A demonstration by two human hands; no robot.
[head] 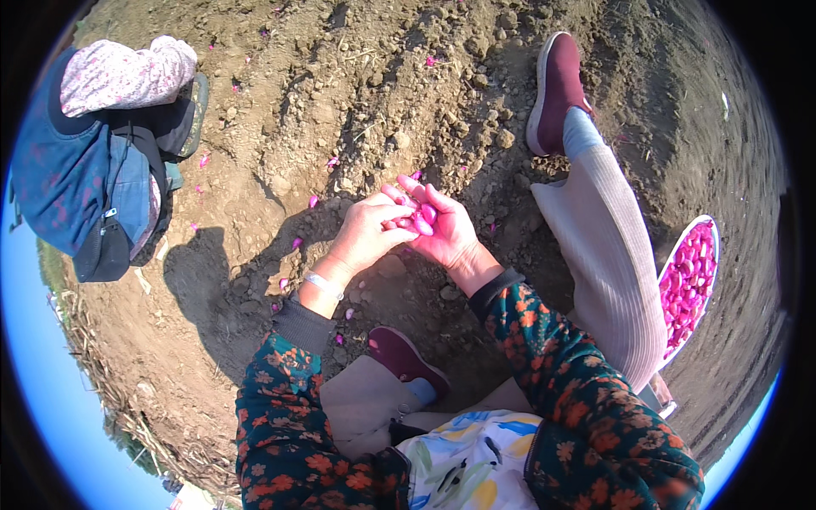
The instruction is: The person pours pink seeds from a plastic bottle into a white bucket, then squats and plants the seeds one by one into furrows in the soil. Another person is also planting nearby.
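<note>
My left hand (373,233) wears a band at its wrist, and its fingers close on bright pink cloves or seeds at the middle of the view. My right hand (452,233) is turned palm up beside it, with several pink cloves (424,220) lying in its palm and against its fingers. The two hands touch. Below them is tilled soil, where pink cloves lie apart in a loose row, one (297,243) to the left of my left wrist and another (313,201) farther up.
A white-rimmed container (715,255) full of pink cloves stands at the right, beyond my leg. My maroon shoes (558,95) rest on the soil. A co-worker in a blue garment (64,166) is bent low at the upper left. Dry stalks (143,440) lie at the lower left.
</note>
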